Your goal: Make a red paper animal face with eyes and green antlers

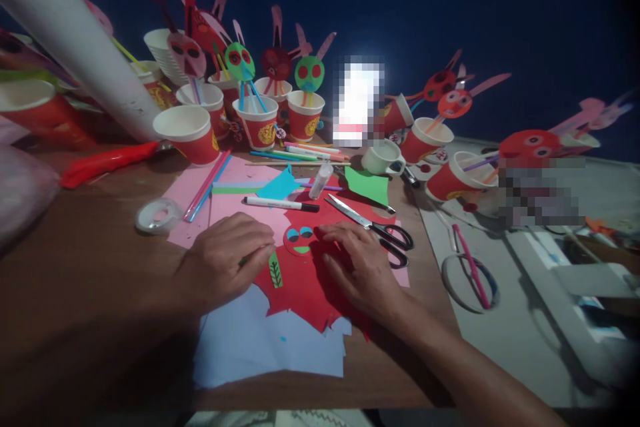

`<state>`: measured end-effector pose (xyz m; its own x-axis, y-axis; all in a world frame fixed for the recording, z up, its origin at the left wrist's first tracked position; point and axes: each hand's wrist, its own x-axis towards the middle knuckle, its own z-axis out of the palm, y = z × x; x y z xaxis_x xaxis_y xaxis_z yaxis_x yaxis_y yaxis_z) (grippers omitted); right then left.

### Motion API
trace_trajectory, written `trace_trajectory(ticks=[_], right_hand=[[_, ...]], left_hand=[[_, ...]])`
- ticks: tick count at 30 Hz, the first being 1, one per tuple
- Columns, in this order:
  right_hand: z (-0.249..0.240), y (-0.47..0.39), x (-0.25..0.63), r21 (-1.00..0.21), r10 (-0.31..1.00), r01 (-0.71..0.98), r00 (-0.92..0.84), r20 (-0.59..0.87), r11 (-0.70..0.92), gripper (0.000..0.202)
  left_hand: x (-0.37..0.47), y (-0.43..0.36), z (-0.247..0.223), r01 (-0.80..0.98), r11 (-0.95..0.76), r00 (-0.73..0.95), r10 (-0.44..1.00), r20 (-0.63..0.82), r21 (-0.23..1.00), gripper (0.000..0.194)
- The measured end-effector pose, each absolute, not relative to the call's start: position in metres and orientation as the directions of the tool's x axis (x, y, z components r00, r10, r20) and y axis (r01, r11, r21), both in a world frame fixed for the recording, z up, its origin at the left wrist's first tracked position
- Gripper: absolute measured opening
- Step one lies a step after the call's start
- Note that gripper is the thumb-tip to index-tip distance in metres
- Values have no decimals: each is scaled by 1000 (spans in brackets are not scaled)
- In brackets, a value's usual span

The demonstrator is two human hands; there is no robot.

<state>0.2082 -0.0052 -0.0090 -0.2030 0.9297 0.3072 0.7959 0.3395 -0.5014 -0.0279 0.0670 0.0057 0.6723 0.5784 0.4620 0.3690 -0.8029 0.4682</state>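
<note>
On the red paper lies a red paper disc with blue-and-black eyes and a green mouth. Below it is a green paper strip with black leaf-like lines. My left hand is closed left of the disc, thumb against the fingers; a dark green sliver, apparently paper, shows between them. My right hand rests over the red paper, fingers apart, fingertips by the disc's right edge. Scissors with black handles lie partly open beyond it. A black-and-white marker lies above the disc.
Red paper cups with paper faces on straws line the back. A clear glue bottle, a cup with a handle and green paper stand or lie nearer. Tape lies left; white sheets lie in front.
</note>
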Motion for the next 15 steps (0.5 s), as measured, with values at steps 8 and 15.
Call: trace_trajectory(ticks=[8, 15], right_hand=[[-10, -7, 207, -529, 933, 775, -226, 280, 347, 22], [-12, -7, 209, -571, 938, 748, -214, 274, 337, 20]], left_hand=[[-27, 67, 2, 370, -801, 681, 579, 449, 471, 16], [-27, 68, 2, 360, -810, 696, 564, 444, 463, 15]])
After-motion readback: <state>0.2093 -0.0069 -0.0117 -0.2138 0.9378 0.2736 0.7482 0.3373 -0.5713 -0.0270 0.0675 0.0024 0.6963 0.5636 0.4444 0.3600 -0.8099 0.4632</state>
